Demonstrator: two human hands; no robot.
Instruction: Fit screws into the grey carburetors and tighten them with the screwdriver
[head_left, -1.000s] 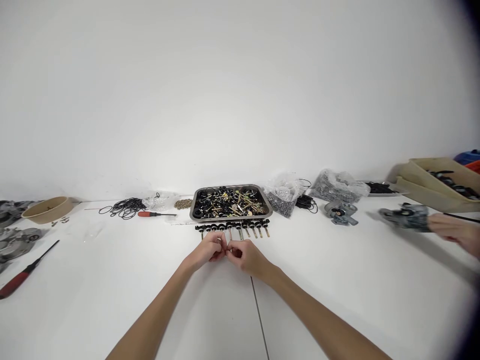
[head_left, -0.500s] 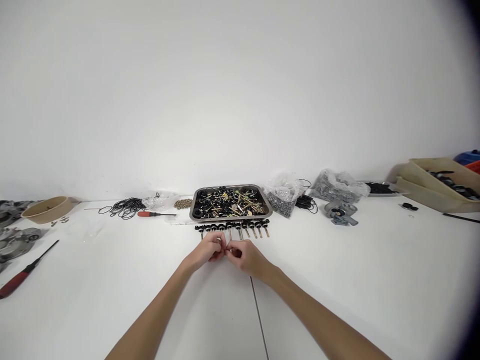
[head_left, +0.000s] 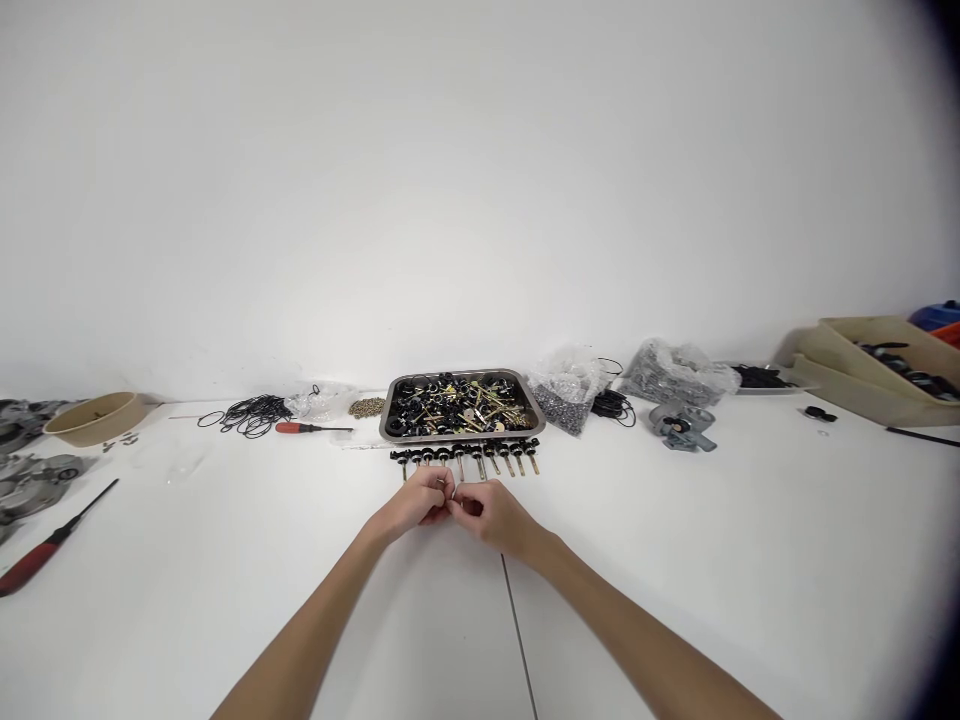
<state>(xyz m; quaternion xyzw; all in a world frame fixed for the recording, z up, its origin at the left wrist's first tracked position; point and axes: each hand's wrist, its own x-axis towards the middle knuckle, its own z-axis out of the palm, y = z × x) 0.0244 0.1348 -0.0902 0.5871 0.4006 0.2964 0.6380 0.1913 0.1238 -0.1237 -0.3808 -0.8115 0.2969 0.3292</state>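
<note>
My left hand [head_left: 420, 500] and my right hand [head_left: 486, 512] meet over the white table, fingertips pinched together. Whatever lies between them is too small and too covered by the fingers to make out. Just beyond the hands runs a row of several black-headed parts with metal stems [head_left: 491, 455], stems pointing toward me; my left hand covers some of the stems. Behind that row stands a metal tray [head_left: 534, 420] heaped with black and brass-coloured parts.
Left of the tray lie small brass pieces [head_left: 367, 407], a red-handled screwdriver [head_left: 298, 428] and black cord rings [head_left: 259, 412]. A larger screwdriver [head_left: 37, 560] and a tan bowl [head_left: 101, 420] are far left. Bags of small parts [head_left: 566, 395], a grey casting [head_left: 681, 427] and bins [head_left: 840, 375] stand right.
Both hands stay in the same place with only slight finger movement. The things on the table have not moved.
</note>
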